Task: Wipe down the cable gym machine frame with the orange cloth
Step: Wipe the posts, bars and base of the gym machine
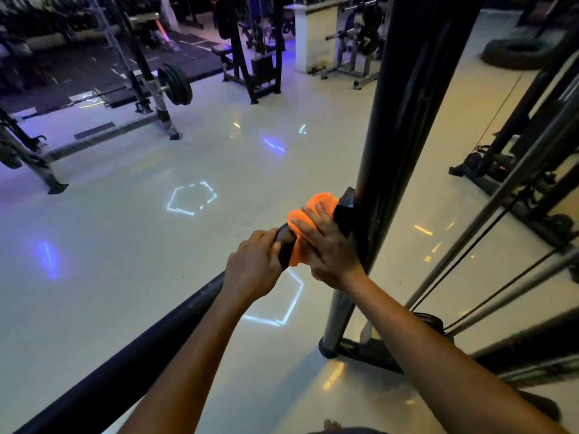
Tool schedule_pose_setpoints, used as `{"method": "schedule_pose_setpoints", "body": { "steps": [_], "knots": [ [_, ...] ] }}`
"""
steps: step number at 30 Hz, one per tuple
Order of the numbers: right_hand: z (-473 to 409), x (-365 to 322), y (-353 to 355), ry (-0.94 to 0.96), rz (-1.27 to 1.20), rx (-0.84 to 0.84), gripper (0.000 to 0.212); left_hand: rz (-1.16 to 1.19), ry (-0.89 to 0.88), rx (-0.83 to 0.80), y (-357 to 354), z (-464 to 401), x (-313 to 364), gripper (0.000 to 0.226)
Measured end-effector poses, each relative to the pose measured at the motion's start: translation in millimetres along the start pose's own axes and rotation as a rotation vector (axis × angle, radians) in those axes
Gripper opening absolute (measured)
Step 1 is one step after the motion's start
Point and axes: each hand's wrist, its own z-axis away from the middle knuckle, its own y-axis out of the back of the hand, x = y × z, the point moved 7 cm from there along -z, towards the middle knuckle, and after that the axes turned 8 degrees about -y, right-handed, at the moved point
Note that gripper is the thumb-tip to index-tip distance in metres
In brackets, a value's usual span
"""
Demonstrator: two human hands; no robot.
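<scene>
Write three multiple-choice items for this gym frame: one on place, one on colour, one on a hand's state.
1. Where is the crumpled orange cloth?
A. On the pale glossy floor
B. On a short black bar beside the tall black upright post
C. On the barbell plate

2. What colour is the cloth?
A. Blue
B. White
C. Orange

3. What is the left hand doing?
A. Gripping the dark bar end
B. Hanging free
C. Touching the floor

Answers: 1 B, the cloth wraps the black bar next to the upright post; 2 C, plainly orange; 3 A, its fingers curl round the bar while the right hand presses the cloth.
</scene>
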Motion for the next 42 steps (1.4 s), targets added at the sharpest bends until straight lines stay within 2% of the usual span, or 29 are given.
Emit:
{"method": "schedule_pose_setpoints", "body": {
  "steps": [3, 8, 13, 16, 20, 27, 34, 42],
  "knots": [
    [9, -5, 0, -0.042, -0.025, 0.002, 0.056, -0.029, -0.030, -0.009, -1, 1, 1, 0.043],
    [3, -13, -6, -0.143, -0.050, 0.017, 0.049, -0.073, -0.098, -0.025, -2, 4, 7, 0.050],
    [12, -12, 3, -0.176, -0.042, 0.049, 0.050, -0.071, -0.116, -0.021, 1, 4, 8, 0.051],
    [22, -16, 25, -0.206, -0.028, 0.063, 0.048, -0.010, -0.204, 0.022, 7, 7, 18, 0.051],
    [34, -37, 74, -0.189, -0.016, 0.154, 0.047, 0.151, -0.380, 0.069, 16, 4, 44, 0.053],
    [23, -82, 177, -0.152, 0.094, 0.309, 0.048, 0.268, -0.651, 0.184, 65, -15, 113, 0.052],
    [-44, -119, 311, -0.067, 0.328, 0.527, 0.045, 0.283, -0.896, 0.346, 171, -58, 203, 0.052],
    [-145, -175, 448, 0.040, 0.475, 0.698, 0.043, 0.286, -1.001, 0.571, 318, -107, 280, 0.058]
  ]
}}
